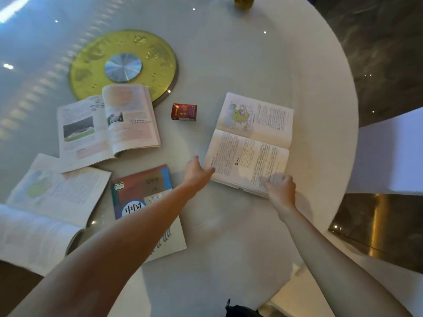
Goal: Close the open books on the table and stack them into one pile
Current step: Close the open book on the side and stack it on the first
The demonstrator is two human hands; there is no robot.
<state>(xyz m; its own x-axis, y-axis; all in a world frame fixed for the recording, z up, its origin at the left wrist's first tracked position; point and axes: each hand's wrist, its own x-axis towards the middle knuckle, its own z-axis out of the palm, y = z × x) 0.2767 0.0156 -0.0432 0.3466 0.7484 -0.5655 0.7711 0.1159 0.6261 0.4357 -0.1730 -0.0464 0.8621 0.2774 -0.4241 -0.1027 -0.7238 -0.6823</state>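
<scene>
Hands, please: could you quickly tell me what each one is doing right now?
Left hand: open, fingertips at the left edge of the open book, not gripping.
Right hand: fingers curled on the book's near right corner.

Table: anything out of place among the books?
Yes. A small red box sits among the books, between the map book that both hands touch and the open photo book; it isn't a book. Nothing looks spilled or damaged.

Red carton (183,112) sits alone on my white round table (240,65), just right of the yellow-green disc (155,56) with its metal hub (123,67). Gold-toned object (243,1) at far edge. White chair (389,154) to right.
</scene>
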